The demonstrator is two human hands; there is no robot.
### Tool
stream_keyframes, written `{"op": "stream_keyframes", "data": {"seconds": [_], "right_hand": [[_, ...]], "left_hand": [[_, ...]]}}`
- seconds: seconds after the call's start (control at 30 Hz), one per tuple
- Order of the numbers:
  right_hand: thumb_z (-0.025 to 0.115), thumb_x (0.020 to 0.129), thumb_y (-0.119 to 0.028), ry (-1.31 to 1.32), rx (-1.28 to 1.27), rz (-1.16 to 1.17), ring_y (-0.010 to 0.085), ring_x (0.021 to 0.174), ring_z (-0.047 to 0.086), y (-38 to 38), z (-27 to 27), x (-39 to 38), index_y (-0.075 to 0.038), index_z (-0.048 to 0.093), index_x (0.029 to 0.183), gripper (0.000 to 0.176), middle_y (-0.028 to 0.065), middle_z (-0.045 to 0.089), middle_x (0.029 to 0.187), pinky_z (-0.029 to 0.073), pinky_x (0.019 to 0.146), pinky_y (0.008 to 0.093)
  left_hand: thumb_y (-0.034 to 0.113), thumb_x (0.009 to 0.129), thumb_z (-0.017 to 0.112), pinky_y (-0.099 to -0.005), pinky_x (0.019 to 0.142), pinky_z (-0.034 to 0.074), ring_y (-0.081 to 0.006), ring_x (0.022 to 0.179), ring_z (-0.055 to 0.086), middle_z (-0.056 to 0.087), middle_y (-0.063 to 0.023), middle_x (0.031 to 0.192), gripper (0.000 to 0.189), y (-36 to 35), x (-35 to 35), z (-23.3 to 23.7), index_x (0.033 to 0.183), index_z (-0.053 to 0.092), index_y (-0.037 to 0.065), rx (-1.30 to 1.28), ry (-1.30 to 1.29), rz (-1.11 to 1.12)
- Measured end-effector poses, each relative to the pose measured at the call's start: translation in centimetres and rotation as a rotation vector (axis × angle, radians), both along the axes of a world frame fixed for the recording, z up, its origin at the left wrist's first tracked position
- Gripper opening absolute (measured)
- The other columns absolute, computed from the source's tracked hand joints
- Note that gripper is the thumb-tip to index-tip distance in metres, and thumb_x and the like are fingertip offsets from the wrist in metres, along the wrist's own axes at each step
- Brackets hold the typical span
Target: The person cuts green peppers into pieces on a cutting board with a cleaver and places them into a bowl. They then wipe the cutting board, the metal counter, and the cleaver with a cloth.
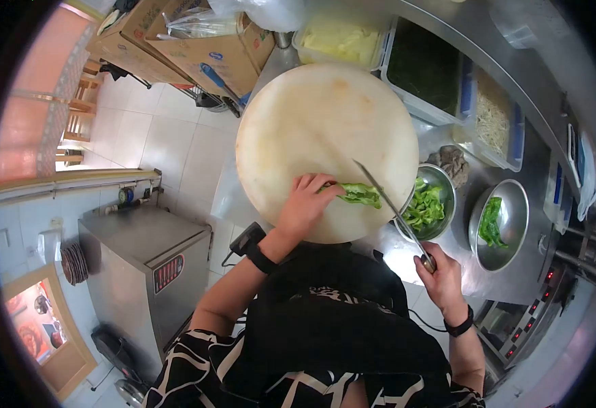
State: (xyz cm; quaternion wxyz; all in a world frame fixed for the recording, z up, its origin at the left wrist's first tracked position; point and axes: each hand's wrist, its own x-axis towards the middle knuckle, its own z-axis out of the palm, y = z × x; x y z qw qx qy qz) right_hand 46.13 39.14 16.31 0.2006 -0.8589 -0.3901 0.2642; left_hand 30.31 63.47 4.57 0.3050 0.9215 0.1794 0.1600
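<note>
Near the front edge of a large round cutting board [318, 115], my left hand [306, 202] presses down on a bunch of green leafy vegetable [362, 195] with bent fingers. The leaves stick out to the right of my fingertips. My right hand [443, 280] grips the handle of a kitchen knife [394, 209]. Its long blade slants up and left over the board, just right of the leaves' end. Under the blade, at the board's right side, a metal bowl [449, 219] holds cut green leaves [424, 206].
Further right, a second metal bowl [517, 228] has a few green leaves [491, 223]. Along the back stand plastic tubs with pale slices [342, 42], something dark green [423, 68] and bean sprouts [494, 112]. A crumpled cloth [451, 163] lies beside the bowls. Cardboard boxes [209, 58] are at back left.
</note>
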Motion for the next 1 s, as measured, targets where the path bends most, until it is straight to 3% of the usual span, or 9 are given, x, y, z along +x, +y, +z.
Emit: {"op": "stream_keyframes", "data": {"seconds": [0.07, 0.33, 0.43, 0.6, 0.73, 0.93, 1.0], "right_hand": [[0.065, 0.080, -0.018, -0.017, -0.024, 0.104, 0.0328, 0.066, 0.063, 1.0, 0.3, 0.4, -0.008, 0.056, 0.103, 0.026, 0.0149, 0.064, 0.076, 0.049, 0.056, 0.0387], [0.061, 0.083, -0.022, -0.013, -0.103, 0.152, 0.0364, 0.065, 0.061, 4.9, -3.7, 1.4, -0.007, 0.054, 0.098, 0.022, 0.0173, 0.062, 0.071, 0.048, 0.056, 0.0423], [0.062, 0.083, -0.020, 0.055, -0.004, 0.099, 0.0359, 0.061, 0.060, 4.9, -3.9, 1.1, -0.006, 0.052, 0.099, 0.024, 0.0173, 0.061, 0.067, 0.047, 0.054, 0.0404], [0.061, 0.084, -0.014, 0.251, -0.001, -0.245, 0.0332, 0.054, 0.057, 3.7, -1.3, -2.2, -0.003, 0.050, 0.102, 0.024, 0.0156, 0.054, 0.060, 0.044, 0.052, 0.0359], [0.060, 0.085, -0.013, 0.281, -0.035, -0.209, 0.0365, 0.056, 0.057, 4.1, -0.2, -4.1, -0.002, 0.047, 0.102, 0.024, 0.0170, 0.055, 0.061, 0.044, 0.052, 0.0384], [0.058, 0.087, -0.014, 0.172, 0.045, -0.132, 0.0392, 0.057, 0.057, 5.9, -4.3, -4.5, -0.003, 0.046, 0.101, 0.021, 0.0183, 0.056, 0.062, 0.045, 0.051, 0.0401], [0.058, 0.087, -0.015, 0.424, -0.035, -0.279, 0.0363, 0.055, 0.058, 6.5, -3.7, -3.1, -0.003, 0.047, 0.099, 0.020, 0.0177, 0.056, 0.062, 0.044, 0.049, 0.0383]], "left_hand": [[0.001, 0.071, 0.056, -0.0373, 0.087, 0.038, -0.0221, 0.098, 0.050, 0.055, -0.0009, 0.102, 0.031, -0.2, 0.0, -0.2, 0.098, 0.061, 0.017, 0.019, -0.034, 0.029], [0.001, 0.070, 0.058, -0.0358, 0.084, 0.041, -0.0216, 0.095, 0.051, 0.055, -0.0012, 0.104, 0.031, -1.3, -0.4, -0.6, 0.097, 0.063, 0.017, 0.030, -0.038, 0.081], [0.001, 0.071, 0.059, -0.0344, 0.081, 0.044, -0.0224, 0.094, 0.052, 0.053, -0.0030, 0.104, 0.031, -2.4, -1.5, -0.3, 0.098, 0.064, 0.015, -0.041, -0.028, 0.094], [0.000, 0.070, 0.063, -0.0333, 0.074, 0.047, -0.0240, 0.089, 0.052, 0.051, -0.0058, 0.095, 0.031, -3.9, -1.9, -0.1, 0.099, 0.064, 0.013, -0.159, -0.111, 0.159], [0.000, 0.069, 0.066, -0.0365, 0.072, 0.046, -0.0257, 0.083, 0.051, 0.049, -0.0072, 0.088, 0.034, -4.7, -1.9, -0.6, 0.101, 0.063, 0.013, -0.136, -0.131, 0.158], [0.002, 0.070, 0.067, -0.0368, 0.074, 0.045, -0.0271, 0.086, 0.052, 0.051, -0.0084, 0.091, 0.036, -4.5, -2.6, -0.5, 0.104, 0.060, 0.011, -0.101, -0.130, 0.140], [0.002, 0.070, 0.066, -0.0355, 0.075, 0.046, -0.0270, 0.088, 0.052, 0.051, -0.0083, 0.093, 0.036, -4.3, -3.1, -0.2, 0.105, 0.058, 0.010, -0.061, -0.143, 0.119]]}}
